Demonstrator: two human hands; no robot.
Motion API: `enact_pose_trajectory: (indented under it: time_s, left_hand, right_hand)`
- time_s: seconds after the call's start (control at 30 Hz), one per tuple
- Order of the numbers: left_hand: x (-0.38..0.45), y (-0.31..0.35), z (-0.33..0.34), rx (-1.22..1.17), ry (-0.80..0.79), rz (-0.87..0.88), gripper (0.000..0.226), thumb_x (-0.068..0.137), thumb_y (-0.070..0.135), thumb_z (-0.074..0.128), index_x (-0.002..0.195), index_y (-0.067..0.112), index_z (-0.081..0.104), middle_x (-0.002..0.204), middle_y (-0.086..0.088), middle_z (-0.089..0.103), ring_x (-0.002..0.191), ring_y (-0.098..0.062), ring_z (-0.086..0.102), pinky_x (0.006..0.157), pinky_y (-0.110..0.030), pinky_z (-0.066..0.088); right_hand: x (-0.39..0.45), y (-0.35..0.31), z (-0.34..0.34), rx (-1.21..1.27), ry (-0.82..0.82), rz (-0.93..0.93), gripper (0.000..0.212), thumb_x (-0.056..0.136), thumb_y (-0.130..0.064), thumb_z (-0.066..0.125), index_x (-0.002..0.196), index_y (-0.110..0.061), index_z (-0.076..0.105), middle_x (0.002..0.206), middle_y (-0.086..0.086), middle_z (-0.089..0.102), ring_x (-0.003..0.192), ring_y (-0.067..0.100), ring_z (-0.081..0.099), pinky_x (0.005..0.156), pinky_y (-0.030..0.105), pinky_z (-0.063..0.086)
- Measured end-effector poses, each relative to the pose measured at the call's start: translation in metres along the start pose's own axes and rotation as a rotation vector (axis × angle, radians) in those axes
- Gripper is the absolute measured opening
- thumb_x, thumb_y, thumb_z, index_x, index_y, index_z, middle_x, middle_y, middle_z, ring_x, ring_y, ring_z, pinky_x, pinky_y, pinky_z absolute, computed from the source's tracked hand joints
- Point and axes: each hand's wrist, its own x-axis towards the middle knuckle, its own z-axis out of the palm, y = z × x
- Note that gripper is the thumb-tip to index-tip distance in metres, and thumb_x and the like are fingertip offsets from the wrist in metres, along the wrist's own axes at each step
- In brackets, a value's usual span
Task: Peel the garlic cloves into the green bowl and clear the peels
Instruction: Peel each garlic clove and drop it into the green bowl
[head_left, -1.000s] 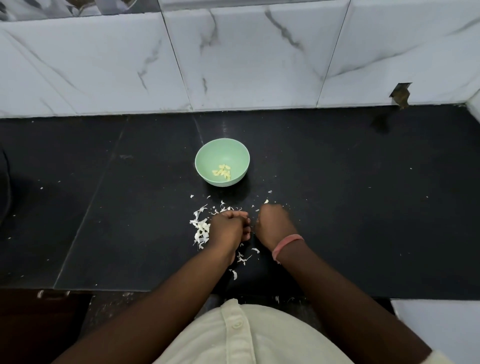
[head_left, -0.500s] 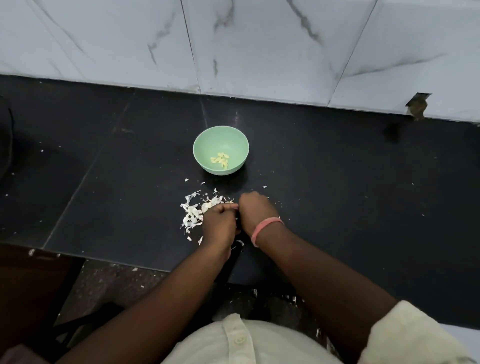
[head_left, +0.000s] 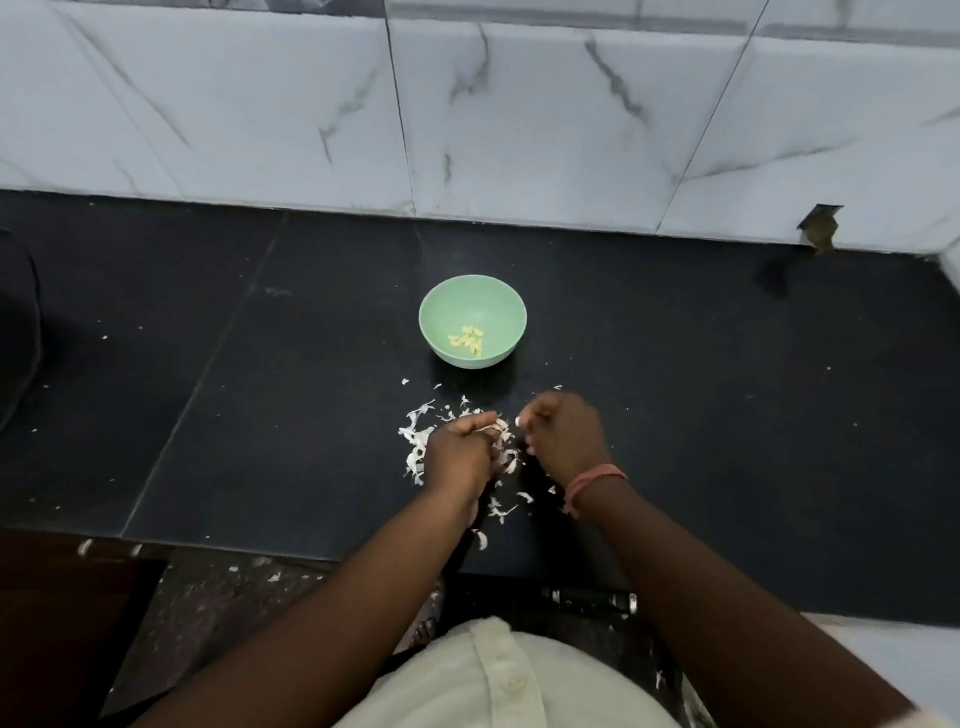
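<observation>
Both grips, left hand (head_left: 457, 457) and right hand (head_left: 563, 436), curled among peels (head_left: 415, 441); hold unclear.

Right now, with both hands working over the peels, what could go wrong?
1. The garlic peels lie loose near the counter's front edge; sweeping could push more onto the floor, where some bits already lie.
2. The green bowl stands just behind the hands; a quick move of the right hand could knock it and spill the peeled cloves.
3. The left hand rests among the peels, so a peel may stick to a clove and go into the bowl.
</observation>
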Motion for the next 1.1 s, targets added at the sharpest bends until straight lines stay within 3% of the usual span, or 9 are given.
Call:
enact_pose_trajectory:
  time_s: [0.1,0.2,0.33,0.47,0.57,0.73,0.87,0.97,1.1]
  left_hand:
    - [-0.003,0.006,-0.011,-0.040,-0.083,0.043,0.020,0.094,-0.006,0.058,0.106,0.004,0.071,0.082,-0.011,0.071,0.063,-0.015,0.063,0.058,-0.022,0.055]
    - [-0.006,0.010,-0.019,-0.051,-0.165,0.119,0.014,0.092,-0.003,0.065,0.102,0.002,0.072,0.084,-0.014,0.074,0.067,-0.017,0.069,0.063,-0.025,0.058]
    - [-0.011,0.011,-0.030,-0.062,-0.158,0.224,0.011,0.089,0.000,0.069,0.096,0.007,0.074,0.087,-0.018,0.075,0.073,-0.023,0.071,0.069,-0.033,0.060]
    - [-0.014,0.010,-0.038,-0.060,-0.160,0.260,0.013,0.089,0.002,0.069,0.099,0.007,0.075,0.093,-0.020,0.075,0.084,-0.037,0.071,0.080,-0.049,0.059]
    - [-0.021,0.013,-0.042,-0.040,-0.213,0.277,0.011,0.092,0.001,0.066,0.100,0.005,0.071,0.094,-0.021,0.074,0.082,-0.031,0.070,0.083,-0.052,0.057]
    - [-0.029,0.016,-0.046,0.061,-0.255,0.405,0.010,0.089,0.003,0.070,0.097,0.008,0.073,0.089,-0.015,0.075,0.087,-0.035,0.072,0.084,-0.050,0.059]
    - [-0.031,0.020,-0.045,0.181,-0.224,0.525,0.010,0.088,0.008,0.072,0.093,0.017,0.075,0.086,-0.002,0.076,0.084,-0.026,0.073,0.081,-0.045,0.060]
    - [-0.036,0.021,-0.041,0.241,-0.204,0.615,0.013,0.089,0.005,0.070,0.092,0.016,0.074,0.082,0.002,0.075,0.078,-0.017,0.072,0.073,-0.034,0.059]
    - [-0.047,0.019,-0.037,0.267,-0.191,0.679,0.014,0.089,-0.001,0.067,0.093,0.010,0.074,0.074,0.008,0.072,0.068,-0.002,0.065,0.065,-0.016,0.049]
  right_hand:
    - [-0.018,-0.015,0.012,0.690,0.015,0.263,0.016,0.094,0.009,0.057,0.082,0.005,0.067,0.069,0.015,0.069,0.059,0.023,0.067,0.061,0.034,0.063]
    - [-0.035,-0.034,0.017,0.859,0.015,0.295,0.017,0.098,0.006,0.053,0.087,0.008,0.065,0.069,0.017,0.066,0.055,0.019,0.065,0.057,0.028,0.061]
    - [-0.045,-0.047,0.023,0.867,0.071,0.241,0.024,0.099,0.003,0.052,0.080,0.000,0.067,0.060,0.005,0.070,0.056,0.017,0.068,0.056,0.025,0.060]
    - [-0.056,-0.053,0.025,0.826,0.165,0.235,0.015,0.095,0.002,0.059,0.085,0.003,0.071,0.065,0.011,0.070,0.057,0.019,0.069,0.057,0.030,0.061]
    - [-0.062,-0.052,0.023,0.769,0.219,0.220,0.012,0.093,0.002,0.062,0.086,0.003,0.071,0.066,0.010,0.070,0.052,0.012,0.066,0.051,0.023,0.055]
    - [-0.065,-0.047,0.024,0.573,0.244,0.134,0.016,0.095,0.002,0.057,0.086,-0.005,0.068,0.075,0.008,0.070,0.062,0.009,0.067,0.062,0.026,0.057]
    - [-0.072,-0.050,0.015,0.634,0.221,0.085,0.017,0.097,0.001,0.054,0.090,0.002,0.070,0.072,0.009,0.070,0.058,0.007,0.066,0.058,0.021,0.054]
    - [-0.075,-0.048,0.006,0.715,0.222,0.085,0.016,0.094,-0.002,0.060,0.085,0.002,0.072,0.067,0.013,0.071,0.059,0.017,0.069,0.062,0.035,0.061]
    - [-0.075,-0.042,-0.003,0.724,0.190,0.077,0.015,0.090,-0.002,0.062,0.081,0.004,0.072,0.068,0.021,0.070,0.059,0.029,0.066,0.067,0.050,0.059]
